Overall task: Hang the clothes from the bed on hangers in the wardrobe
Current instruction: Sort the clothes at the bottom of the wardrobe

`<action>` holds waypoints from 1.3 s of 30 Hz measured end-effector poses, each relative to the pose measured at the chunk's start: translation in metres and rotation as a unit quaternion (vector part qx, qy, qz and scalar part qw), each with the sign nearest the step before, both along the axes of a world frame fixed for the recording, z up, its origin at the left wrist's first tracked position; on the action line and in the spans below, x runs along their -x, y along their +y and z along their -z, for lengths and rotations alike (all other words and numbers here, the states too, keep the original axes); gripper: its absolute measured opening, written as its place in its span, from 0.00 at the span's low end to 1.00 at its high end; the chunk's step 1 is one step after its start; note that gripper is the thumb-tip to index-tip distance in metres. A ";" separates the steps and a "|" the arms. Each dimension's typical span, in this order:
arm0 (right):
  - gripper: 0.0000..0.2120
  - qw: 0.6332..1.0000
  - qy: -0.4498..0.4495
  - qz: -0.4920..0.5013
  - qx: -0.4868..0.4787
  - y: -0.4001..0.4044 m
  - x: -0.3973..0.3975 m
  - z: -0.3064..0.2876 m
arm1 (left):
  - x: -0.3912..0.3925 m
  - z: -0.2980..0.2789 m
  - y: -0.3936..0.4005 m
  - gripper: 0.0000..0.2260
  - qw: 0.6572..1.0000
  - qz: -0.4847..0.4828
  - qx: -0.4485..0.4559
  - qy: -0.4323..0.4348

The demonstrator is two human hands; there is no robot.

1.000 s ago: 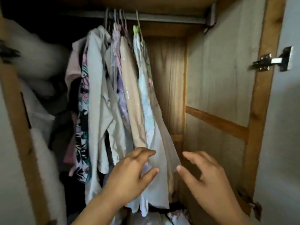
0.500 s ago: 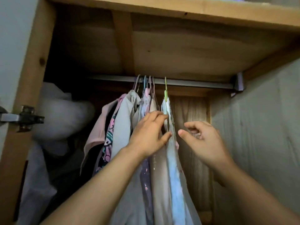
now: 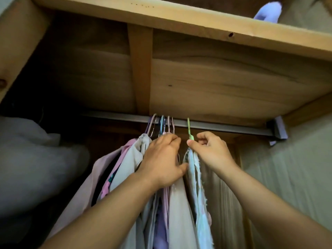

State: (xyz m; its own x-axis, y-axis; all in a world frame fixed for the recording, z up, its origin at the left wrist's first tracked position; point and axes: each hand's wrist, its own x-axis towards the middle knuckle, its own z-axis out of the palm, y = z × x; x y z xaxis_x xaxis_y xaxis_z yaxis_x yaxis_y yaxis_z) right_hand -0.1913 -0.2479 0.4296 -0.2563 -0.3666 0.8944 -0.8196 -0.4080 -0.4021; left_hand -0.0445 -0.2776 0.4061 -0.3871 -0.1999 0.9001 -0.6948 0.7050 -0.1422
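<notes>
Inside the wardrobe a grey metal rail [image 3: 224, 127] runs under the wooden shelf. Several hangers with clothes [image 3: 129, 159] hang bunched on it. A green hanger [image 3: 188, 129] hangs slightly apart on the right and carries a pale blue garment [image 3: 197, 186]. My right hand [image 3: 208, 150] pinches the neck of the green hanger just below the rail. My left hand [image 3: 161, 162] presses against the bunched clothes and holds them off to the left, its fingers bent over their tops.
A wooden shelf [image 3: 197, 20] overhangs the rail, with a lilac item [image 3: 267, 11] on top at the right. Pale bedding [image 3: 32, 159] fills the wardrobe's left side. The wardrobe's side wall [image 3: 296, 168] stands close on the right.
The view tilted up from the garments' hems to the rail. Both hands rose to the hanger tops; my right hand took hold of the green hanger and my left pushed the bunch left.
</notes>
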 end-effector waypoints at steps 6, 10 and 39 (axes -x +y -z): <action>0.25 0.998 -0.015 -0.010 -0.059 -0.030 -0.001 -0.012 | -0.010 0.003 -0.015 0.42 0.995 -0.083 -0.030 -0.042; 0.28 0.990 -0.080 -0.081 -0.082 -0.046 0.002 -0.020 | -0.017 0.007 -0.020 0.41 0.995 -0.086 -0.029 -0.035; 0.08 0.997 -0.012 -0.056 0.050 -0.001 0.043 -0.026 | -0.001 0.009 0.009 0.29 0.979 -0.184 0.079 -0.038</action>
State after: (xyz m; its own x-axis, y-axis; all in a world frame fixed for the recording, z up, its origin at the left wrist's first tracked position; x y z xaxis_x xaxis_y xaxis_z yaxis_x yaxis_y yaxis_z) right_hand -0.2345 -0.2486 0.4557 -0.2414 -0.3040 0.9216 -0.7575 -0.5346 -0.3748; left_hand -0.0432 -0.2682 0.3974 -0.3828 -0.1988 0.9022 -0.8807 0.3734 -0.2914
